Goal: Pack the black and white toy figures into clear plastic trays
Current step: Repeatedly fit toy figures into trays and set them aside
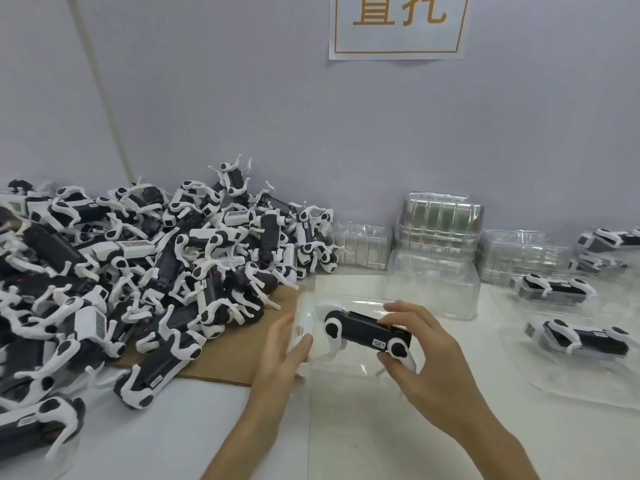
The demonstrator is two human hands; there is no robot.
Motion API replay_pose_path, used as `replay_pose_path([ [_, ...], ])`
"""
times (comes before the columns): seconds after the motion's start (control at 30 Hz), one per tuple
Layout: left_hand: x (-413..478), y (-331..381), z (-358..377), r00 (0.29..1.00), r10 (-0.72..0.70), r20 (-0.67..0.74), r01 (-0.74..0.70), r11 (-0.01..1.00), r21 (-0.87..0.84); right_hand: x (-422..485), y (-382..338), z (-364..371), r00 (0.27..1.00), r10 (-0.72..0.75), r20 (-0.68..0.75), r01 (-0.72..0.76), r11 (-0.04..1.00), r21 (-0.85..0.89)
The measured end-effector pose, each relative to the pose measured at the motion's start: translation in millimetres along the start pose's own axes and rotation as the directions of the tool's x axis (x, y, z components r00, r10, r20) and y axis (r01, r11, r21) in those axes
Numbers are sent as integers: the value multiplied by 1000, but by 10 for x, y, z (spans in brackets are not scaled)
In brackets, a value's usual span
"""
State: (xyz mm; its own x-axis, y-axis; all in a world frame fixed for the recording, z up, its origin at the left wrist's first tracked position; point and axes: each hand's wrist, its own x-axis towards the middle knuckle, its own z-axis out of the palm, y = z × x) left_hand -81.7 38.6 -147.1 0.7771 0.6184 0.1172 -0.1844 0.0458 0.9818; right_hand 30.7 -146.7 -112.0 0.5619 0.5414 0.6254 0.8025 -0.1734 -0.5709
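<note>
Head: right hand grips black-white toy figure, left hand clear tray.

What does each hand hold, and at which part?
The right hand grips the black and white toy figure at its right end in the picture. The left hand holds the clear plastic tray by its left edge.

Single wide-angle head-worn view, looking forward and down, close over the left hand and right hand, counter running to the wall.
</note>
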Motion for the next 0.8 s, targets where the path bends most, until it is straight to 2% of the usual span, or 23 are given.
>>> replay_pose_path([
  [0.13, 47, -21, -44, 993, -90, -79, 84, 994, -70, -12, -109, 28, 999, 8, -40, -3, 993, 121],
  [0.27, 69, -65, -67, 993, -84, -81, 78, 994, -74, 2, -146, 1, 974, 39, -223, 8, 979, 205],
  [0.43, 71, -89, -54, 994, -81, -79, 80, 997, -22, 43, -128, -66, 916, 248, -316, -95, 898, 429],
  [0.5, 62, -62, -39, 994, -82, -69, 82, 997, -2, 83, -99, -85, 883, 373, -284, -143, 791, 595],
  [0.57, 42, -33, -31, 995, -78, -64, 80, 996, 27, 112, -76, -110, 856, 472, -210, -161, 631, 759],
  [0.67, -4, -10, 14, 997, -78, -25, 80, 995, 66, 110, -41, -198, 835, 544, -81, -185, 416, 890],
  [0.73, -56, 21, 30, 999, -53, -6, 53, 994, 101, 121, -75, -234, 847, 532, -14, -224, 380, 897],
  [0.8, -96, 68, 37, 1000, 1, -16, 1, 988, 156, 149, -123, -234, 857, 515, 25, -298, 456, 839],
])
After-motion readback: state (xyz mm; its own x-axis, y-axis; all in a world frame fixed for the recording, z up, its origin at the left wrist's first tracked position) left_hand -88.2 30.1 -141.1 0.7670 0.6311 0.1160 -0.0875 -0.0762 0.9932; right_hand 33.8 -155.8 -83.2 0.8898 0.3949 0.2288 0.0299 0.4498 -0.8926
